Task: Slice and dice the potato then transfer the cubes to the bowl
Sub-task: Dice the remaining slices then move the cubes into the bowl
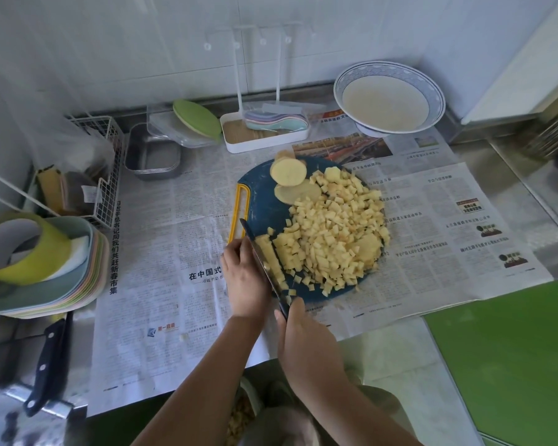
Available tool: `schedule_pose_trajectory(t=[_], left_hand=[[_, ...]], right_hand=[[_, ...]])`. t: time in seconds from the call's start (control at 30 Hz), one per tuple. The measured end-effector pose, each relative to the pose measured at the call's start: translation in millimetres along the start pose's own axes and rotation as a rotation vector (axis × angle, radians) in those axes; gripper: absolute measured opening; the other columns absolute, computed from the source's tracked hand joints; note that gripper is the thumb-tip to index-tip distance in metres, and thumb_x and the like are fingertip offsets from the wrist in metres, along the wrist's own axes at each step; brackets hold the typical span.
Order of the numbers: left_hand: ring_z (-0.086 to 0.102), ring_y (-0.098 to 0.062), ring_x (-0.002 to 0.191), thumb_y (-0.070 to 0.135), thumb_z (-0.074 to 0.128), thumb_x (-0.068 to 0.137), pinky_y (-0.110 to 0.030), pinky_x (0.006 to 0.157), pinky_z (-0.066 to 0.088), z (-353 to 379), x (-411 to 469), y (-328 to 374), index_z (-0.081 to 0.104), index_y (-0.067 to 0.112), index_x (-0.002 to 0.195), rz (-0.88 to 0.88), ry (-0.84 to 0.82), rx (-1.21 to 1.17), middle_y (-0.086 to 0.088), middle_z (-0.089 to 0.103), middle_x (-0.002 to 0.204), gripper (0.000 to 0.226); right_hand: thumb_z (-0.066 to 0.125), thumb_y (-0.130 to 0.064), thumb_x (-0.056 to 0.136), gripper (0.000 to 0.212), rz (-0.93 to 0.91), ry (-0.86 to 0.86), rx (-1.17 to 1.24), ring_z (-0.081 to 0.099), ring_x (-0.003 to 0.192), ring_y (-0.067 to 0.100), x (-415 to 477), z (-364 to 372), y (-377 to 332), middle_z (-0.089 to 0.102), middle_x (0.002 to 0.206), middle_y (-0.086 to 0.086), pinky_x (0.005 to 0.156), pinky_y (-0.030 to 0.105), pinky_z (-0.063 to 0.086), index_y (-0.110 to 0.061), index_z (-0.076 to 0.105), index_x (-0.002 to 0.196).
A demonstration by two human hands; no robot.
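Note:
A round blue cutting board (261,207) with a yellow handle lies on newspaper. A big heap of pale potato cubes (335,233) covers its right half. Two potato slices (289,173) lie at its far left edge. My right hand (298,336) grips the handle of a knife (264,262) whose blade runs along the board's left side. My left hand (244,278) holds a stack of potato strips (269,255) against the blade; its fingertips are hidden. A white bowl (388,98) with a blue patterned rim stands at the back right.
Newspaper (174,252) covers the steel counter. Stacked pastel plates with a green ring (29,262) sit at the left, a second knife (49,358) near them. A wire rack, metal trays (152,156) and a white tray (264,133) line the back. A green surface (512,365) lies at the right.

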State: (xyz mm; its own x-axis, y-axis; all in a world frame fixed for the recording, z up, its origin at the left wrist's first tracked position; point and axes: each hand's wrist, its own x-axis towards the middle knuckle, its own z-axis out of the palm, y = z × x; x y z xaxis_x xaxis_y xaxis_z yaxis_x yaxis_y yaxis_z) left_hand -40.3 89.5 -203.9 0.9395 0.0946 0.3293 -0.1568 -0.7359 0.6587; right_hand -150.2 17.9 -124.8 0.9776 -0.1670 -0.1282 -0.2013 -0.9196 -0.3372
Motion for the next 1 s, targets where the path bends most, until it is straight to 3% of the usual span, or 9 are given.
schedule_pose_trajectory(t=[0.07, 0.2, 0.27, 0.33, 0.47, 0.57, 0.83, 1.0], left_hand=[[0.042, -0.028, 0.100, -0.013, 0.060, 0.080, -0.038, 0.089, 0.041, -1, -1, 0, 0.058, -0.003, 0.119, -0.017, -0.005, 0.000, -0.019, 0.051, 0.111, 0.040], [0.041, -0.029, 0.103, -0.009, 0.060, 0.081, -0.039, 0.089, 0.042, -3, -2, 3, 0.060, -0.004, 0.114, -0.028, -0.018, -0.010, -0.019, 0.049, 0.112, 0.034], [0.042, -0.029, 0.103, -0.010, 0.060, 0.081, -0.040, 0.088, 0.044, -2, -2, 2, 0.062, -0.003, 0.113, -0.043, -0.015, -0.005, -0.019, 0.049, 0.111, 0.033], [0.043, -0.029, 0.101, -0.010, 0.060, 0.082, -0.042, 0.086, 0.045, -1, -1, 0, 0.063, -0.003, 0.113, -0.038, -0.006, -0.010, -0.019, 0.051, 0.109, 0.032], [0.043, -0.025, 0.099, 0.005, 0.051, 0.092, -0.041, 0.086, 0.046, 0, 2, 2, 0.065, -0.002, 0.114, -0.021, 0.027, -0.046, -0.019, 0.053, 0.106, 0.027], [0.045, -0.025, 0.098, 0.019, 0.038, 0.099, -0.035, 0.086, 0.045, -3, 3, 9, 0.063, -0.002, 0.118, -0.017, 0.076, -0.074, -0.019, 0.054, 0.104, 0.038], [0.052, -0.034, 0.095, 0.019, 0.039, 0.099, -0.036, 0.084, 0.045, -3, 3, 10, 0.063, -0.004, 0.118, -0.012, 0.095, -0.055, -0.021, 0.056, 0.103, 0.038], [0.055, -0.036, 0.092, 0.020, 0.039, 0.098, -0.029, 0.086, 0.038, -3, 3, 12, 0.066, -0.004, 0.113, -0.005, 0.109, -0.028, -0.022, 0.057, 0.100, 0.039]], right_hand=[[0.068, -0.039, 0.082, 0.030, -0.022, -0.024, -0.029, 0.054, 0.036, 0.004, 2, 3, -3, 0.056, 0.047, -0.005, 0.037, 0.013, 0.020, -0.011, 0.064, 0.091], [0.084, -0.037, 0.069, 0.043, 0.005, -0.029, -0.018, 0.054, 0.035, 0.004, 0, 10, -2, 0.056, 0.045, -0.005, 0.034, 0.012, 0.032, -0.008, 0.065, 0.094], [0.056, -0.036, 0.095, 0.041, 0.029, -0.119, 0.022, 0.068, 0.067, 0.007, 4, 6, -5, 0.069, 0.077, -0.001, 0.055, 0.016, 0.046, -0.008, 0.050, 0.124], [0.026, -0.040, 0.104, 0.044, 0.060, -0.144, 0.104, 0.067, 0.094, 0.013, 5, 3, -7, 0.068, 0.103, 0.001, 0.074, 0.021, 0.047, -0.011, 0.030, 0.139], [0.024, -0.042, 0.104, 0.045, 0.120, -0.151, 0.138, 0.066, 0.098, 0.015, 11, -1, -8, 0.068, 0.107, 0.001, 0.077, 0.024, 0.047, -0.013, 0.031, 0.138], [0.026, -0.041, 0.104, 0.046, 0.146, -0.173, 0.109, 0.066, 0.100, 0.018, 20, 4, -6, 0.067, 0.108, 0.002, 0.081, 0.028, 0.050, -0.011, 0.032, 0.138], [0.028, -0.038, 0.105, 0.035, 0.161, -0.180, 0.122, 0.066, 0.098, 0.018, 24, 1, -9, 0.067, 0.107, 0.003, 0.077, 0.028, 0.049, -0.012, 0.038, 0.127], [0.028, -0.036, 0.105, 0.033, 0.182, -0.152, 0.121, 0.065, 0.103, 0.022, 27, -2, -12, 0.066, 0.109, 0.006, 0.076, 0.030, 0.047, -0.011, 0.041, 0.122]])
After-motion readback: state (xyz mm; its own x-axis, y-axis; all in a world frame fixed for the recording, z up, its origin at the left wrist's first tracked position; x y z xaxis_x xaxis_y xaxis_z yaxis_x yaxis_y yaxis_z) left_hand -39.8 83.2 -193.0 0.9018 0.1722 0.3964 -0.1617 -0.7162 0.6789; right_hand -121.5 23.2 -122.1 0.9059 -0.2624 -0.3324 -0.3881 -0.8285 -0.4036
